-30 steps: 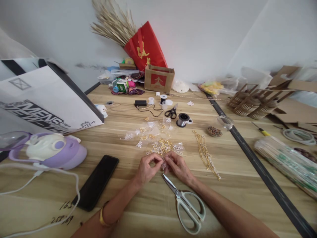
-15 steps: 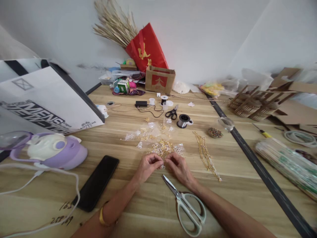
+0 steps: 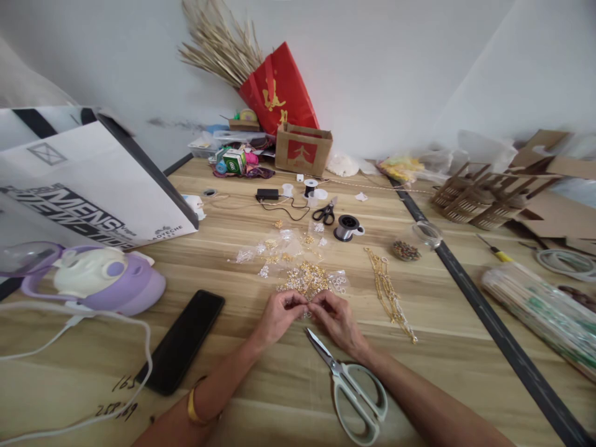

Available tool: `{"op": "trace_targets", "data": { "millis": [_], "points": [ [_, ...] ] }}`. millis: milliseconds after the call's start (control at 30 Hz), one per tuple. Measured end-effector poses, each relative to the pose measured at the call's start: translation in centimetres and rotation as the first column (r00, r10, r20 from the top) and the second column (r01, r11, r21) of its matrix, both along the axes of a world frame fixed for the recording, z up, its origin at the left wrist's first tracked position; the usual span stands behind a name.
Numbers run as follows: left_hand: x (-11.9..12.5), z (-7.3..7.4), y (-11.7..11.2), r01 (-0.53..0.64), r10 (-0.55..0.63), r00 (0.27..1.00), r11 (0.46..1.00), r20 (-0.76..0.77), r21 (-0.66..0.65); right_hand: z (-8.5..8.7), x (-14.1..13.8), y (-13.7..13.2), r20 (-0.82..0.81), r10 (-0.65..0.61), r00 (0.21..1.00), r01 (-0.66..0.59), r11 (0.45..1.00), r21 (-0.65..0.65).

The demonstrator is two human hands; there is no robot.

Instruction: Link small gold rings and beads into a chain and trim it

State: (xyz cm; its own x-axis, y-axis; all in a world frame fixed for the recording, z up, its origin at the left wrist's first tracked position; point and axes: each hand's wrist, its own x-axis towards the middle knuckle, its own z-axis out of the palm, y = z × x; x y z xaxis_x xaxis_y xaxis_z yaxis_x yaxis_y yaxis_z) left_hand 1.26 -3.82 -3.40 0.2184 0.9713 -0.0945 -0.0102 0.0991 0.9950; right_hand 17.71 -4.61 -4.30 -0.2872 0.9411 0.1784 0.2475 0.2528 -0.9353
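Observation:
My left hand point(image 3: 278, 317) and my right hand point(image 3: 339, 320) meet fingertip to fingertip over the wooden table point(image 3: 261, 397), both pinched on a tiny piece that is too small to make out. Right beyond the fingers lies a heap of small gold and silver jewellery findings point(image 3: 305, 277) in clear packets. Gold chains point(image 3: 388, 294) lie to the right of my right hand. White-handled scissors point(image 3: 350, 385) rest just below my right hand, blades toward it. A gold bangle point(image 3: 192, 406) is on my left wrist.
A black phone point(image 3: 183, 339) lies left of my left arm, beside a purple and white device point(image 3: 95, 282) with a white cable. A white shopping bag point(image 3: 79, 186) stands far left. Black scissors point(image 3: 323, 213), a wire spool point(image 3: 345, 227) and a bead dish point(image 3: 405, 250) sit beyond the findings.
Both hands stay pinched together at the same spot with only slight finger movement. The view has shifted a little.

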Motion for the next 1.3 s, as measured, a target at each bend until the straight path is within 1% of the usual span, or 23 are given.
{"op": "trace_targets", "data": {
  "millis": [133,233,333,467,567,667,800,933,1100,1300],
  "points": [
    [0.1,0.0,-0.1,0.018,-0.011,0.995,0.997,-0.095,0.073,-0.1,0.2,0.1,0.073,0.016,0.997,-0.026,0.990,0.136],
    [0.1,0.1,-0.2,0.074,-0.052,0.984,0.990,-0.172,0.120,-0.2,0.3,0.1,0.119,0.055,0.991,-0.081,0.971,0.226],
    [0.0,0.1,-0.2,0.141,-0.121,0.976,0.985,-0.178,0.102,-0.2,0.4,0.1,0.141,0.073,0.987,-0.111,0.953,0.281],
    [-0.1,0.2,0.0,0.194,-0.189,0.974,0.981,-0.125,0.028,-0.5,0.4,0.2,0.128,0.066,0.990,-0.104,0.943,0.316],
    [-0.1,0.0,0.0,0.193,-0.195,0.979,0.981,-0.066,-0.033,-0.7,0.3,0.2,0.108,0.052,0.993,-0.085,0.941,0.328],
    [-0.1,-0.3,0.1,0.179,-0.181,0.982,0.983,-0.052,-0.052,-0.6,0.3,0.1,0.094,0.052,0.994,-0.080,0.943,0.322],
    [-0.1,-0.6,0.2,0.131,-0.131,0.991,0.989,0.006,-0.069,-0.2,0.3,0.1,0.070,0.060,0.996,-0.076,0.961,0.267],
    [-0.3,-0.1,0.5,0.073,-0.065,0.993,0.994,0.102,-0.082,0.2,0.3,0.4,0.064,0.051,0.997,-0.063,0.976,0.207],
    [-0.4,0.3,0.6,0.045,-0.037,0.994,0.996,0.101,-0.075,0.5,0.3,0.5,0.058,0.075,0.995,-0.085,0.979,0.183],
    [-0.5,-0.1,0.6,0.060,-0.053,0.992,0.996,0.113,-0.063,0.3,0.3,0.5,0.044,0.073,0.996,-0.080,0.978,0.193]
  ]
}}
